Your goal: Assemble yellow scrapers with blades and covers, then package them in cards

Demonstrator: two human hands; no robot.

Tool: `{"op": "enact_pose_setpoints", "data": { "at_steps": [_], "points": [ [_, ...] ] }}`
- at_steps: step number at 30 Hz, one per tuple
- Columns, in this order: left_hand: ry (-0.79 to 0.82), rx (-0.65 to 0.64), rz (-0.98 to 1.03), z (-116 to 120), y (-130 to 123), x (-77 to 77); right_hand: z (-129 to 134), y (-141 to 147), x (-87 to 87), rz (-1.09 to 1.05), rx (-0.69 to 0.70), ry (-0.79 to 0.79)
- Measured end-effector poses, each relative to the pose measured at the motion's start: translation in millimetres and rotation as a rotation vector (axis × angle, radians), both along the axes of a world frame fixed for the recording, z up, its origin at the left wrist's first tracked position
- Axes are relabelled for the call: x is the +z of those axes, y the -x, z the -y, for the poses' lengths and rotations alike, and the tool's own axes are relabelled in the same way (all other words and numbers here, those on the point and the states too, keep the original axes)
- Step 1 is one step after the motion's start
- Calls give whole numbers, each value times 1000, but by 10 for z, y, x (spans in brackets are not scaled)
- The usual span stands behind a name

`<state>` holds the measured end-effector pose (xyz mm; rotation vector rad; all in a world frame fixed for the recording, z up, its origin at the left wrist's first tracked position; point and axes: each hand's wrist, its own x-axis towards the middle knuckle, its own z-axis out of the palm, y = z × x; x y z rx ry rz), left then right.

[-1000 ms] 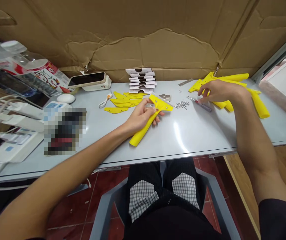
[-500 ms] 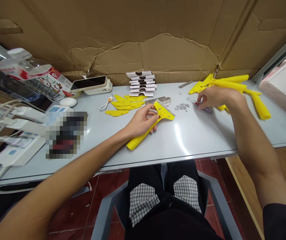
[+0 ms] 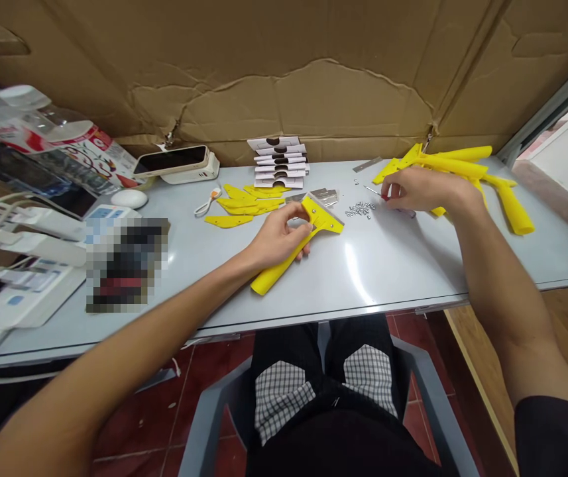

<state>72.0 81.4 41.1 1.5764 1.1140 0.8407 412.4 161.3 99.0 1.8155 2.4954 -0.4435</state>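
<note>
My left hand point(image 3: 281, 236) is closed round a yellow scraper point(image 3: 284, 268), its handle pointing toward me and its wide head tilted up to the right. A metal blade edge and two screws show on that head. My right hand point(image 3: 407, 191) is closed on a screwdriver point(image 3: 374, 192), whose thin metal shaft points left; most of its handle is hidden by the fingers. Just left of the screwdriver tip lies a pile of small screws point(image 3: 360, 209). Flat metal blades point(image 3: 321, 196) lie behind the scraper head, and another blade point(image 3: 367, 164) lies farther back.
Several yellow scrapers point(image 3: 512, 209) are heaped at the right. Yellow plastic plates point(image 3: 228, 221) and a stack of white blade sleeves point(image 3: 278, 177) are at the back middle. A phone point(image 3: 174, 159), a bottle point(image 3: 89, 156) and a power strip point(image 3: 20, 308) with cables crowd the left.
My right hand has turned the screwdriver so that more of its shaft shows, its tip now slightly higher and farther left. The left hand keeps its hold on the scraper.
</note>
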Motion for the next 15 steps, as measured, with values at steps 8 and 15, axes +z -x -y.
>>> {"op": "enact_pose_setpoints", "data": {
  "at_steps": [8, 15],
  "points": [
    [3, 23, 22, -19, 4, -41, 352, 433, 27, -289, 327, -149],
    [14, 40, 34, -7, -7, -39, 425, 606, -119, -313, 370, -275]
  ]
}}
